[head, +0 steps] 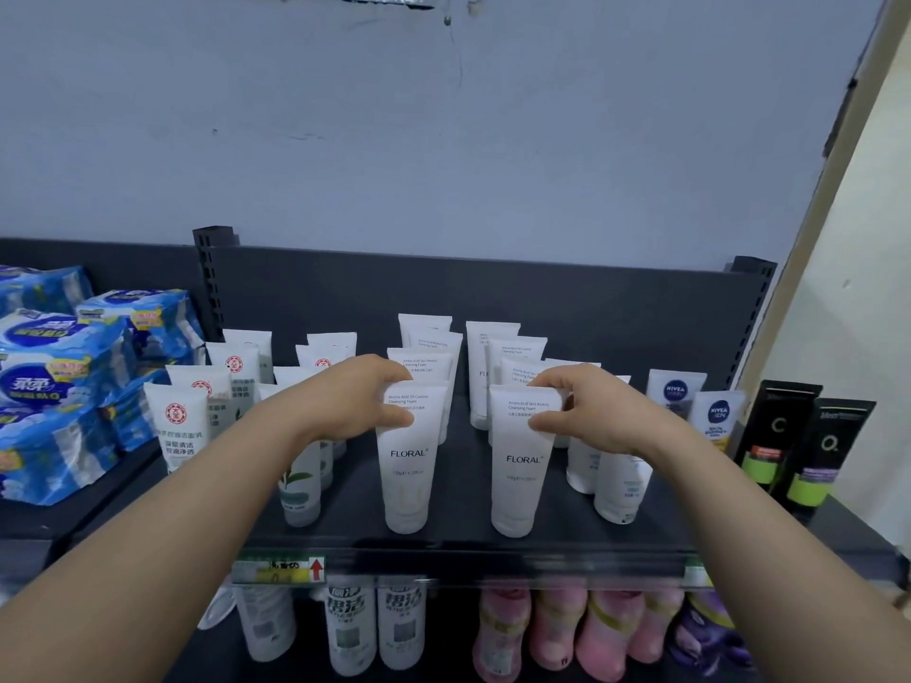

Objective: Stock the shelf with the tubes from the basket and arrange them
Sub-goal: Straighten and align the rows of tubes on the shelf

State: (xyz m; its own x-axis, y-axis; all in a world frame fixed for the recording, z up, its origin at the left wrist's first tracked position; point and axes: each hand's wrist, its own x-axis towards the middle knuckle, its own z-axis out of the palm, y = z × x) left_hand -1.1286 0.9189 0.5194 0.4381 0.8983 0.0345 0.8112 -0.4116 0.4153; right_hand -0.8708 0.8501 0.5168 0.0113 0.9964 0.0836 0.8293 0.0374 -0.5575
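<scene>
Left hand: my left hand (362, 399) is clamped on the upper part of the front left FLORAL tube (409, 458), thumb on its face, fingers behind its top edge.
Right hand: my right hand (589, 411) is clamped the same way on the front right FLORAL tube (517, 460).
Where the tubes are: both stand cap-down at the front of the dark shelf (458, 539), side by side with a gap between them.
FLORAL count: two rows; I count about four in the left row and four in the right, those behind partly hidden.
FLORAL writing: "FLORAL" large; left reads "Amino Acid Oil Control Cleansing Foam", right "Amino Acid Skin Beauty Cleansing Foam".
Red-seal tubes (177, 426): about eight white ones left of my left arm, round red emblem, Chinese text.
NIVEA tubes (717, 419): two, the nearer reading "NIVEA MEN".
Black tubes (779, 436): two, green bands.
Blue packs (54, 386): several stacked at far left; exact count unclear.
Shelf tag (278, 570): red arrow pointing up, writing blurred.
</scene>
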